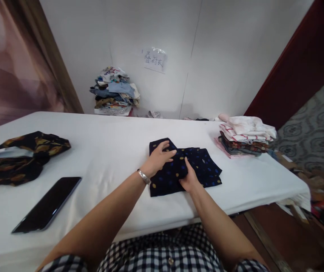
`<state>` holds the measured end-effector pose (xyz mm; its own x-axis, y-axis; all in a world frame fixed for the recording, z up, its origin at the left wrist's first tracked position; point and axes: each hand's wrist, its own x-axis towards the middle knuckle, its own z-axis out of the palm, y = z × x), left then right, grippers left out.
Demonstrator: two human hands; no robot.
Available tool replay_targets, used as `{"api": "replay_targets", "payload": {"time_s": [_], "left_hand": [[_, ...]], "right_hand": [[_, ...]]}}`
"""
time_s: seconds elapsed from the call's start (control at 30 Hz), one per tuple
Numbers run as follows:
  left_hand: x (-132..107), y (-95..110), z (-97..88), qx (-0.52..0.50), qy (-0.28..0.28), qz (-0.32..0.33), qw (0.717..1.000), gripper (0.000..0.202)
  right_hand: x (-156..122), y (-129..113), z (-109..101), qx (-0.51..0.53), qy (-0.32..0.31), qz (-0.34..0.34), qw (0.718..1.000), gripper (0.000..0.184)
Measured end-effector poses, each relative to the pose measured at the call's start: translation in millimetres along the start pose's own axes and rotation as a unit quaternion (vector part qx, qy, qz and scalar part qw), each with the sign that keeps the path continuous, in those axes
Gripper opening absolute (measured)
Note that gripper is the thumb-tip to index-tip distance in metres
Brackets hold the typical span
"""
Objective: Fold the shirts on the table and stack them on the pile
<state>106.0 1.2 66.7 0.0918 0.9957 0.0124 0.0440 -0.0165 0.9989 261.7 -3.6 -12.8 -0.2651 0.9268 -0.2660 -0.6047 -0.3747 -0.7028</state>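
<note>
The two hands are apart from each other over one cloth (pixel 200 164), which lies on the near part of the worktop (pixel 108 138), in front of the person. The left hand (pixel 159 158) has its fingers spread over the cloth's left half; whether they touch it, I cannot tell. The right hand (pixel 190 178) grips a fold in the middle, thumb on top, its other fingers mostly hidden by the fabric.

The cloth is very dark navy, scattered with blue and mustard spots, and lies in flat layers with uneven edges at the right; the dark colour makes the layers hard to count. One silvery bracelet (pixel 144 176) circles the left wrist.

To the left lies one phone (pixel 47 206), screen dark, and beyond it one black bundle (pixel 9 172) with an orange-brown pattern, cut off by the picture's edge. One folded pile (pixel 244 138) stands at the worktop's right end. A second pile (pixel 116 90) rises past the far edge, its garments too jumbled to count. One sign (pixel 155 60) with three handwritten characters hangs on the wall (pixel 162 22). At lower right, the floor clutter (pixel 317 185) is blurred and dim.
</note>
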Motion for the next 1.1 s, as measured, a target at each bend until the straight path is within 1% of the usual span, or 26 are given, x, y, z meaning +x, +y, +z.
{"api": "replay_targets", "payload": {"time_s": [0.03,0.07,0.13,0.17,0.2,0.23,0.3,0.33,0.4,0.47,0.53,0.6,0.67,0.73,0.77,0.83,0.9,0.97,1.03,1.1], "left_hand": [[2.4,-7.5,0.4,0.038,0.010,0.008,0.999,0.068],[4.1,-16.8,-2.0,0.091,0.034,0.017,0.995,0.065],[5.5,-39.0,-11.4,0.213,0.079,0.046,0.973,0.058],[5.1,-50.6,-16.6,0.270,0.082,0.067,0.957,0.055],[4.0,-61.6,-21.2,0.321,0.069,0.088,0.940,0.053],[2.5,-71.3,-25.0,0.364,0.044,0.105,0.924,0.051],[-0.7,-85.1,-30.1,0.424,-0.014,0.118,0.898,0.051],[-1.9,-88.7,-31.9,0.438,-0.036,0.116,0.891,0.052],[-2.9,-90.6,-34.5,0.444,-0.059,0.106,0.888,0.056],[-2.6,-89.1,-36.1,0.446,-0.078,0.106,0.886,0.059],[-2.2,-87.9,-36.3,0.466,-0.101,0.117,0.871,0.059],[-1.9,-88.6,-35.9,0.486,-0.122,0.131,0.855,0.059],[-0.5,-89.6,-36.3,0.491,-0.133,0.136,0.850,0.058],[3.8,-88.9,-38.8,0.481,-0.136,0.133,0.856,0.057],[7.5,-87.7,-40.9,0.473,-0.128,0.131,0.862,0.056],[18.8,-83.9,-45.7,0.464,-0.093,0.137,0.870,0.054],[35.3,-79.4,-49.3,0.470,-0.060,0.152,0.867,0.053],[56.0,-75.3,-48.9,0.495,-0.051,0.160,0.853,0.054],[78.7,-72.6,-43.2,0.524,-0.069,0.147,0.836,0.057],[101.1,-71.5,-32.8,0.544,-0.101,0.116,0.825,0.062]], "right_hand": [[-0.5,-4.7,-7.8,0.014,0.013,0.008,1.000,0.045],[-1.2,-8.5,-15.2,0.023,0.021,0.013,0.999,0.045],[-3.8,-13.3,-26.9,0.029,0.032,0.014,0.999,0.039],[-5.8,-14.3,-30.7,0.022,0.039,0.012,0.999,0.033],[-8.4,-14.5,-32.8,0.009,0.042,0.009,0.999,0.030],[-11.6,-14.0,-33.5,-0.009,0.039,0.006,0.999,0.031],[-19.2,-11.6,-31.7,-0.048,0.021,-0.005,0.999,0.047],[-23.4,-10.1,-30.1,-0.064,0.010,-0.013,0.998,0.057],[-31.3,-6.7,-27.3,-0.093,0.005,-0.023,0.995,0.074],[-37.4,-3.8,-27.1,-0.125,0.027,-0.018,0.992,0.085],[-41.0,-1.8,-30.1,-0.152,0.050,-0.002,0.987,0.089],[-42.6,-0.7,-35.1,-0.163,0.057,0.007,0.985,0.091],[-43.5,0.0,-40.3,-0.166,0.057,0.009,0.985,0.092],[-45.9,0.7,-44.7,-0.169,0.059,0.005,0.984,0.093],[-48.4,1.2,-46.7,-0.171,0.061,0.002,0.983,0.093],[-57.2,2.3,-50.5,-0.172,0.072,-0.008,0.983,0.095],[-71.3,3.3,-53.8,-0.166,0.100,-0.010,0.981,0.091],[-89.0,4.1,-55.1,-0.137,0.134,0.005,0.981,0.078],[-106.1,5.4,-52.7,-0.086,0.148,0.039,0.984,0.062],[-117.3,7.9,-46.3,-0.030,0.145,0.069,0.987,0.052]]}}
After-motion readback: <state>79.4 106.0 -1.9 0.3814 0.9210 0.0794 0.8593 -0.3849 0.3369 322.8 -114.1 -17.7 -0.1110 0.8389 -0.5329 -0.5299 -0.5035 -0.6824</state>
